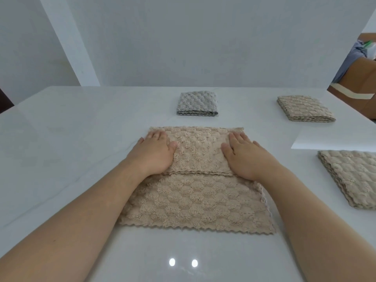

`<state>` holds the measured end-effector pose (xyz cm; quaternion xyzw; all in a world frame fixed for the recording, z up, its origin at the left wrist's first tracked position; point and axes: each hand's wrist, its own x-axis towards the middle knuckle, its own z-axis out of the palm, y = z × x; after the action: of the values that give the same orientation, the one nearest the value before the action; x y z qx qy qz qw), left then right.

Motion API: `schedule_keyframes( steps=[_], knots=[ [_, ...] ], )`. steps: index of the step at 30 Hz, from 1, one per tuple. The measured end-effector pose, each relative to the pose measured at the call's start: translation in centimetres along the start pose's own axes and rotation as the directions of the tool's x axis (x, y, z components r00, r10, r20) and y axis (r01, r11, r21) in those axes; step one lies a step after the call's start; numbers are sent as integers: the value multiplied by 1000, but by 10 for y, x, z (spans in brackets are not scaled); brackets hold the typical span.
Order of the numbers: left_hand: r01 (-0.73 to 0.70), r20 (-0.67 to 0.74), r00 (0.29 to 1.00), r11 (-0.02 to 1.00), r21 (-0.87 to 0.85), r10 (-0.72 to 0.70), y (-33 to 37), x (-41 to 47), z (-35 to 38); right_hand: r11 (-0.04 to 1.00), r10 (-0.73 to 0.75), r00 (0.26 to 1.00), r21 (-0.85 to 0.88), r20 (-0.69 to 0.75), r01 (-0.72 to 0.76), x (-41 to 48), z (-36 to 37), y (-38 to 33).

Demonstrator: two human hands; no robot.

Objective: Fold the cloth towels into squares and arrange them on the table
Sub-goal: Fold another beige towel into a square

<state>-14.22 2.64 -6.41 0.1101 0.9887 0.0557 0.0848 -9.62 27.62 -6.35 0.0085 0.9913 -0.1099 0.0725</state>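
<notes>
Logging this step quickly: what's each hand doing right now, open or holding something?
Left hand: open, pressing flat on the folded-over flap of the beige textured cloth towel.
Right hand: open, pressing flat on the same flap.

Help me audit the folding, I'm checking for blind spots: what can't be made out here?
Head view only.
Beige waffle-textured cloth towel: side edges of the fold hidden under left hand and right hand.
Folded beige square towel at the right edge: cut off by the frame.
Brown cardboard box, far right: contents cut off, too small.
</notes>
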Motion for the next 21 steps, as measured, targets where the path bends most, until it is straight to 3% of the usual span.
schedule_keyframes(
  steps=[6, 11, 16, 21],
  knots=[
    [68, -82, 995, 989, 133, -58, 11, 15, -40, 976, 17, 997, -216, 77, 0, 14, -42, -17],
    [110, -101, 990, 989, 102, -100, -1, 46, -52, 986, 50, 997, -159, 52, -41, 37, -64, -23],
    [-22, 25, 999, 994, 103, 20, -13, 52, -61, 994, 82, 983, -82, 167, -69, 44, -75, -20],
    [-94, 93, 991, 992, -86, 102, -29, 43, -86, 999, 35, 984, -4, 175, -35, 45, -85, -10]
  ],
)
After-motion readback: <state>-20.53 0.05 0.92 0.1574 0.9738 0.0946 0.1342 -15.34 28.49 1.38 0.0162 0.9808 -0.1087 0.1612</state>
